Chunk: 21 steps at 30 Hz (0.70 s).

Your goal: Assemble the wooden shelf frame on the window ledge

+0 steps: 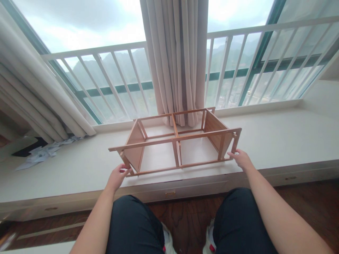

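Note:
A brown wooden shelf rack (175, 154) lies lengthwise on the white window ledge, with solid panels toward its two ends and open frames between them. At its near left corner, my left hand (118, 176) is closed around the lower end of the frame. My right hand (241, 158) pinches the frame at the near right corner. Both arms reach forward over my knees, one to each end of the rack.
The white ledge (278, 135) runs across under a railing (111, 88) and windows. Beige curtains (178, 60) hang behind the rack and at the left. Crumpled papers (42, 153) and a dark flat item (29, 146) lie at the ledge's left end. Drawers with small handles (170, 193) front the ledge.

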Each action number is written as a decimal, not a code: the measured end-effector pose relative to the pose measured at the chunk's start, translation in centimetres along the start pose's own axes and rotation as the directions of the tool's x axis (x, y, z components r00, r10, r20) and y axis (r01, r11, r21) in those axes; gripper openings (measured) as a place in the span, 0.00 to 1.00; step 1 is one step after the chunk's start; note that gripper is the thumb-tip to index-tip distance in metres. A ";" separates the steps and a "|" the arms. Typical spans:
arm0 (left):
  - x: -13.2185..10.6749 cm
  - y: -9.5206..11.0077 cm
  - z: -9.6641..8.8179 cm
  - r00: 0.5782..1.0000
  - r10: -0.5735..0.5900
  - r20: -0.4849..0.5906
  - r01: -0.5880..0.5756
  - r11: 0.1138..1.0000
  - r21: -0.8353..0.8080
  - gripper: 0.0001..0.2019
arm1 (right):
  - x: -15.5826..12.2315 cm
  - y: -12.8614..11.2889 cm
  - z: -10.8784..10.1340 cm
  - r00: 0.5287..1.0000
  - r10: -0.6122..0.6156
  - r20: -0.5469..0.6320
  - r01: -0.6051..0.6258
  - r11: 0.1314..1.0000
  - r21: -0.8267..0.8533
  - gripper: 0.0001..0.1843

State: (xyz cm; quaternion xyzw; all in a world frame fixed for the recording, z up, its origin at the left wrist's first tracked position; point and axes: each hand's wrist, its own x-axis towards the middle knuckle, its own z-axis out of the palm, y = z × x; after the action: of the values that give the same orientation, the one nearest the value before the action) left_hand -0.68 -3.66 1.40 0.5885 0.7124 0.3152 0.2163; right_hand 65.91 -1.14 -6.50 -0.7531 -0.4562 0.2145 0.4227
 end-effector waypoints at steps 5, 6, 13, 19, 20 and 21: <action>-0.4 0.3 -0.2 1.000 -0.012 0.008 0.012 0.999 -0.037 0.36 | -0.1 -0.3 0.1 0.995 0.060 0.074 -0.064 0.997 0.047 0.28; -0.5 0.3 -0.2 1.000 -0.012 0.004 0.012 0.999 -0.039 0.36 | -0.2 -0.3 0.1 0.995 0.064 0.080 -0.069 0.996 0.054 0.26; -0.6 0.3 -0.1 0.999 -0.039 0.029 0.042 0.994 -0.105 0.35 | -0.4 -0.4 0.0 0.992 0.076 0.103 -0.085 0.993 0.081 0.21; -0.9 0.5 -0.1 0.992 -0.094 0.082 0.105 0.984 -0.147 0.34 | -0.3 -0.2 0.0 0.990 0.094 0.106 -0.103 0.991 0.080 0.23; -1.0 0.4 -0.1 0.992 -0.094 0.089 0.106 0.984 -0.142 0.33 | -0.3 -0.2 0.0 0.990 0.094 0.105 -0.103 0.991 0.081 0.23; -1.0 0.3 -0.1 0.991 -0.093 0.097 0.106 0.985 -0.136 0.32 | -0.3 -0.2 0.0 0.990 0.094 0.104 -0.103 0.991 0.082 0.24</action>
State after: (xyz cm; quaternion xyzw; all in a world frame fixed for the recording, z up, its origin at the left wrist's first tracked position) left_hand -0.33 -4.60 1.61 0.5492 0.7064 0.3264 0.3048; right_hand 65.67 -1.41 -6.34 -0.7440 -0.4291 0.2921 0.4207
